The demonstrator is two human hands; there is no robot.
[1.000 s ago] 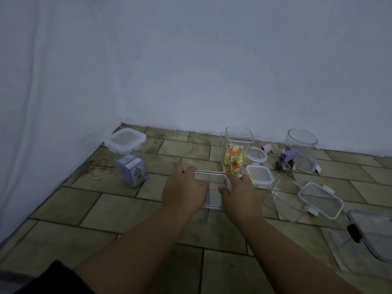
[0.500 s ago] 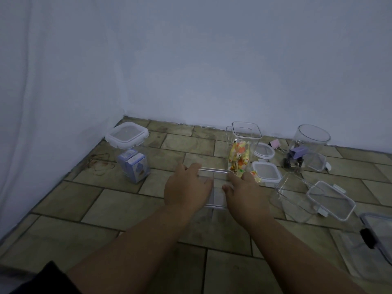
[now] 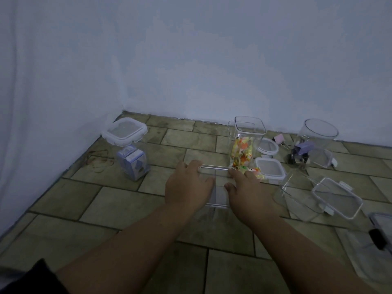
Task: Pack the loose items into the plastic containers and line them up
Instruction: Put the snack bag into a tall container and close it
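Observation:
My left hand [image 3: 187,184] and my right hand [image 3: 247,188] grip the two sides of a clear square container [image 3: 218,187] standing on the tiled floor. Behind it stands a tall open square jar [image 3: 247,143] holding colourful wrapped candies, with a few candies [image 3: 254,171] loose at its foot. At the left a lidded clear container [image 3: 127,145] holds blue-white boxes. A round clear jar [image 3: 318,143] at the right holds purple binder clips.
Loose lids lie near the candy jar: a round lid [image 3: 267,147] and a square lid [image 3: 269,168]. A clear container on its side with a rectangular lid [image 3: 337,197] lies at right. Another lid [image 3: 381,230] sits at the right edge. White walls close the back and left.
The view has shifted slightly; both hands stay on the clear container, which sits in about the same place on the floor.

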